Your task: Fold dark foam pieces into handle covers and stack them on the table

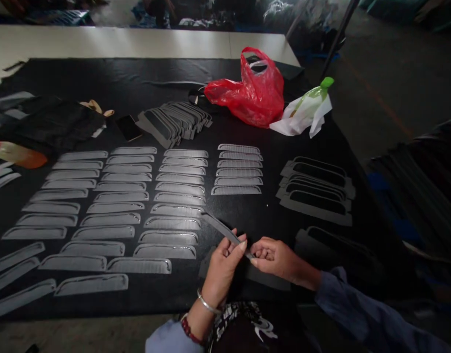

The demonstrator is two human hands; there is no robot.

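A narrow grey strip (220,226) slants over the black table near its front edge. My left hand (227,262) pinches it near the middle, thumb on top, with a silver bangle and a red bead bracelet on the wrist. At the strip's lower right end, my right hand (271,257) is closed with its thumb and curled fingers on the tip. Left of my hands, several grey pieces with curved dark edges lie in columns, such as one piece (164,252) beside my left hand. A dark flat piece (265,280) lies partly hidden beneath my hands.
Stacked grey frame-shaped pieces (313,208) lie at the right, another pile (155,128) behind the columns. A red plastic bag (260,98), a white and green bag (306,110), a phone (128,128) and an orange bottle (25,155) also rest on the black table (111,78).
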